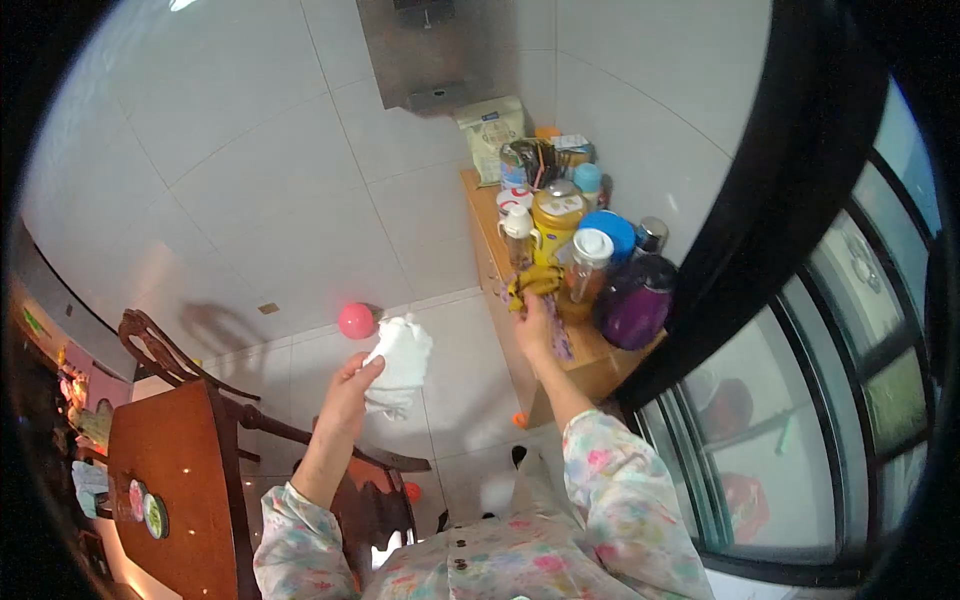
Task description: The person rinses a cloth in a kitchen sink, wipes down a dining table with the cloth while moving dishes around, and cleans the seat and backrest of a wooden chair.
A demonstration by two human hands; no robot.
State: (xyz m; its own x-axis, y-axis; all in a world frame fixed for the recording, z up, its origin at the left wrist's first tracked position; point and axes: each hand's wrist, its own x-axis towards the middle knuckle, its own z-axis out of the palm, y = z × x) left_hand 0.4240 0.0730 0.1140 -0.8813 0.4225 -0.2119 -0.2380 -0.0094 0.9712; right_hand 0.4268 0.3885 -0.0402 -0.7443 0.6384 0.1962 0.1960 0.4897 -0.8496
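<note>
My left hand [347, 392] is closed on a white cloth [402, 362], which it holds up above the tiled floor, thumb on top. At the wooden cabinet [590, 373], my right hand [535, 325] grips the near end of a small bunch of yellow bananas [540, 281]; its fingertips are partly hidden. A purple patterned cloth [560, 344] lies beside that hand on the cabinet top. Close behind the bananas stand a clear jug with a white lid [588, 262] and a bottle with a white top and handles [518, 232].
A purple rounded container [637, 305], a blue lid [608, 232], a yellow tin [557, 222] and a bag [494, 132] crowd the cabinet. A black-framed glass door [790, 400] is at right. A wooden table [178, 480], chairs and a pink ball [356, 321] are at left.
</note>
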